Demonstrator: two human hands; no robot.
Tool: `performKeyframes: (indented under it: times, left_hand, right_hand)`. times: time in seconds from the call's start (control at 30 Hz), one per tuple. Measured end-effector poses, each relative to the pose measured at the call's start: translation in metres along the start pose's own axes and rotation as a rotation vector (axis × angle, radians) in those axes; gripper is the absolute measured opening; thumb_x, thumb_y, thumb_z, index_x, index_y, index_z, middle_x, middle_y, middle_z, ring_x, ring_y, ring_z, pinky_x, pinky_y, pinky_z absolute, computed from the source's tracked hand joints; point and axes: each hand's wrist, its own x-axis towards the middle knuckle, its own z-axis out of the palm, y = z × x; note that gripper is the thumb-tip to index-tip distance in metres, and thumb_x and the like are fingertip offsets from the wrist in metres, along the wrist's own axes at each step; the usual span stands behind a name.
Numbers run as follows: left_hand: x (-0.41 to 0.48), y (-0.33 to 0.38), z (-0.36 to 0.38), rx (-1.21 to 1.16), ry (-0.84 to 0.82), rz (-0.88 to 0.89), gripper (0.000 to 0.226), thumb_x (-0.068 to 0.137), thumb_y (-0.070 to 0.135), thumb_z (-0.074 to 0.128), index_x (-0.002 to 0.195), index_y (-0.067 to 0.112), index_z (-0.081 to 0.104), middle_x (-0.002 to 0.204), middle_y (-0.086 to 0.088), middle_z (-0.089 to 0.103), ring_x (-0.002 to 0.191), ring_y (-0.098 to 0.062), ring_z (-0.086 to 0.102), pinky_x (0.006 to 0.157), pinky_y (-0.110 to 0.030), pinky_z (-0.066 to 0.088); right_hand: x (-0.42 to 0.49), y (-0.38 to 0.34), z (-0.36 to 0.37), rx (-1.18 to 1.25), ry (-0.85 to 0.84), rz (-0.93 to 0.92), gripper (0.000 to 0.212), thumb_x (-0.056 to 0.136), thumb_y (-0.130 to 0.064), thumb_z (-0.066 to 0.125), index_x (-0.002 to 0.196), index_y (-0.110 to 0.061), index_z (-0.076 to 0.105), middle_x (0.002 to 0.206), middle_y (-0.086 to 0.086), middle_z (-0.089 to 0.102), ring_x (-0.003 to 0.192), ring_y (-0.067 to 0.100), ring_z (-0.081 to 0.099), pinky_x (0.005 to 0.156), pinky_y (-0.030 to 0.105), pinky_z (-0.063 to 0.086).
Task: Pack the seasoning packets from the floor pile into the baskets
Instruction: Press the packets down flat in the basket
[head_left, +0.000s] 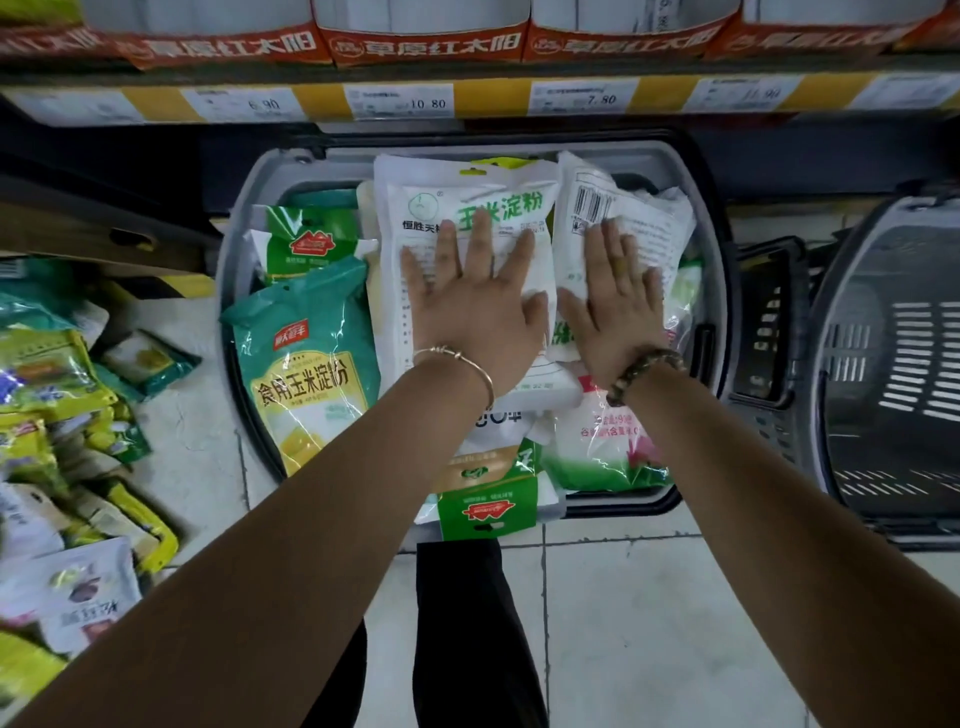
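A grey basket (244, 218) on the floor in front of me is packed with seasoning and starch packets. My left hand (475, 301) presses flat, fingers spread, on a white packet with green lettering (498, 208) at the top of the load. Beside it my right hand (618, 301) lies flat on another white packet (649, 223) showing a barcode. A teal and yellow starch bag (306, 364) leans at the basket's left side. The floor pile of packets (57, 415) spreads along the left edge of the view.
Another grey basket (893, 364) with slotted walls stands at the right, and a black basket (769, 322) sits between the two. A store shelf edge with price tags (467, 98) runs across the top. White floor tiles (649, 623) lie below.
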Motion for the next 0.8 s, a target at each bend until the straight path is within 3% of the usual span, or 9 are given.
performKeyframes:
  times: [0.17, 0.33, 0.43, 0.5, 0.6, 0.7, 0.8]
  left_hand:
    - [0.002, 0.005, 0.004, 0.028, 0.057, 0.005, 0.059, 0.093, 0.05, 0.022, 0.148, 0.034, 0.009, 0.158, -0.008, -0.001, 0.143, -0.037, -0.005, 0.108, -0.062, -0.007]
    - [0.001, 0.002, 0.005, 0.019, 0.066, 0.018, 0.059, 0.093, 0.049, 0.023, 0.148, 0.032, 0.011, 0.158, -0.008, 0.0, 0.143, -0.038, -0.005, 0.108, -0.062, -0.006]
    - [-0.002, -0.001, 0.001, -0.027, 0.052, 0.034, 0.058, 0.094, 0.047, 0.026, 0.148, 0.03, 0.014, 0.158, -0.007, 0.0, 0.144, -0.034, -0.005, 0.11, -0.059, -0.005]
    - [-0.008, -0.008, -0.004, -0.102, 0.087, 0.042, 0.055, 0.093, 0.044, 0.033, 0.144, 0.026, 0.026, 0.158, -0.007, 0.005, 0.145, -0.029, 0.002, 0.112, -0.055, -0.001]
    - [-0.031, -0.028, -0.013, -0.252, 0.211, 0.02, 0.051, 0.09, 0.039, 0.045, 0.138, 0.023, 0.04, 0.155, -0.005, 0.021, 0.142, -0.025, 0.02, 0.113, -0.049, 0.01]
    - [-0.06, -0.058, -0.026, -0.414, 0.292, -0.027, 0.048, 0.086, 0.033, 0.054, 0.131, 0.019, 0.05, 0.145, -0.005, 0.042, 0.13, -0.027, 0.042, 0.109, -0.047, 0.026]
    - [-0.087, -0.103, -0.037, -0.542, 0.341, -0.098, 0.048, 0.08, 0.032, 0.054, 0.126, 0.017, 0.056, 0.137, -0.007, 0.05, 0.119, -0.029, 0.052, 0.101, -0.047, 0.038]
  right_hand:
    - [0.007, 0.001, 0.004, -0.032, 0.003, 0.02, 0.074, 0.083, -0.06, 0.0, 0.147, -0.025, -0.016, 0.155, -0.004, -0.021, 0.133, 0.003, -0.026, 0.108, 0.03, -0.02]
    - [0.007, -0.001, 0.003, -0.036, -0.001, 0.034, 0.068, 0.09, -0.052, 0.011, 0.148, -0.025, -0.011, 0.156, -0.004, -0.018, 0.142, 0.012, -0.018, 0.109, 0.032, -0.017]
    - [0.006, -0.009, -0.005, 0.049, 0.015, 0.062, 0.065, 0.094, -0.041, 0.03, 0.15, -0.023, 0.003, 0.158, -0.002, -0.006, 0.145, 0.016, -0.006, 0.112, 0.036, -0.01]
    - [0.004, -0.019, -0.015, 0.18, 0.049, 0.092, 0.06, 0.093, -0.039, 0.033, 0.148, -0.02, 0.021, 0.158, 0.002, 0.01, 0.145, 0.019, 0.008, 0.118, 0.043, 0.002]
    - [-0.009, -0.046, -0.029, 0.24, 0.094, 0.079, 0.064, 0.085, -0.043, 0.032, 0.142, -0.015, 0.036, 0.15, 0.008, 0.032, 0.138, 0.025, 0.03, 0.113, 0.043, 0.025]
    - [-0.026, -0.082, -0.031, 0.192, 0.096, 0.002, 0.068, 0.082, -0.044, 0.037, 0.142, -0.014, 0.036, 0.148, 0.009, 0.035, 0.134, 0.027, 0.036, 0.11, 0.039, 0.03]
    - [-0.048, -0.131, -0.022, 0.175, 0.128, -0.102, 0.065, 0.079, -0.038, 0.046, 0.139, -0.011, 0.042, 0.144, 0.013, 0.039, 0.13, 0.03, 0.041, 0.108, 0.042, 0.033]
